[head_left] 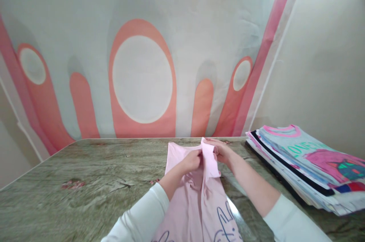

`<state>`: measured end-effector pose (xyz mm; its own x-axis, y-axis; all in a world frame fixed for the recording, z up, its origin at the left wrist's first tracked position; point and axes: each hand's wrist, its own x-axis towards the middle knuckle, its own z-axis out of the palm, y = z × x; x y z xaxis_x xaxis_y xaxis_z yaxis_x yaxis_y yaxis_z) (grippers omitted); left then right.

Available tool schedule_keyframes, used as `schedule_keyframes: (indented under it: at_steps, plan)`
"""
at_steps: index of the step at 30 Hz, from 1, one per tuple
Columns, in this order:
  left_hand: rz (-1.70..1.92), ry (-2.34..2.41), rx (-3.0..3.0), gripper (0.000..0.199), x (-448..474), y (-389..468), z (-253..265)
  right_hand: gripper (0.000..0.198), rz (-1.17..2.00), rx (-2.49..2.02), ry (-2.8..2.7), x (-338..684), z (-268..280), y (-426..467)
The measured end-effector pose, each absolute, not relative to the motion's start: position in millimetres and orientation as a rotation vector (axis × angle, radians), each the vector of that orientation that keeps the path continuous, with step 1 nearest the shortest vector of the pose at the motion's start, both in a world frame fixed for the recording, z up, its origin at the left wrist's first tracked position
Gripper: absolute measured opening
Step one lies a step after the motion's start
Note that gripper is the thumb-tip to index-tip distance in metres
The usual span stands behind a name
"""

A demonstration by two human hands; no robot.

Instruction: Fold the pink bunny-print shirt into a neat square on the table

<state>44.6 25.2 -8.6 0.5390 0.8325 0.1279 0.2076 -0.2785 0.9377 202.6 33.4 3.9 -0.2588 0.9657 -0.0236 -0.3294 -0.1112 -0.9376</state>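
A pink T-shirt [194, 196] with dark blue lettering lies on the wood-patterned table, its neckline toward the far edge. My left hand [192, 160] is closed on the shirt's fabric just below the neckline, fingertips hidden in a fold. My right hand [221, 151] grips the shirt at its right shoulder, where a strip with the sleeve is turned over toward the middle. A lengthwise crease runs down the shirt's front from between the hands. The shirt's lower end passes out of view at the bottom.
To the right stands a stack of folded shirts [302, 166], a grey one with a pink collar and a colourful print on top. The wood-patterned table [85, 204] reaches to a wall hanging [142, 78] with orange arches. A pale shiny strip [238, 211] shows beside the pink shirt.
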Motion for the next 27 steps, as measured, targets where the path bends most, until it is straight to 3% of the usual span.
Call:
schedule_keyframes:
  at_steps: [4, 7, 14, 19, 27]
  plan:
    - [0.884, 0.979, 1.238, 0.029, 25, 45, 5, 0.018, 1.75, -0.812, -1.075, 171, -3, 28]
    - [0.769, 1.049, 1.22, 0.041, 13, 49, 10, 0.021, 1.759, -0.856, -1.241, 168, -5, 26]
    - [0.647, 1.35, 1.812, 0.052, 4, 40, 16, 0.015, 0.771, -1.283, -1.441, 231, -22, 73]
    - [0.614, 1.468, 2.169, 0.049, -4, 34, 15, 0.027, 0.79, -1.236, -1.53, 250, -44, 90]
    - [0.776, 1.364, 2.14, 0.041, -14, 38, 3, 0.043, 0.706, -1.126, -1.789, 249, -46, 91]
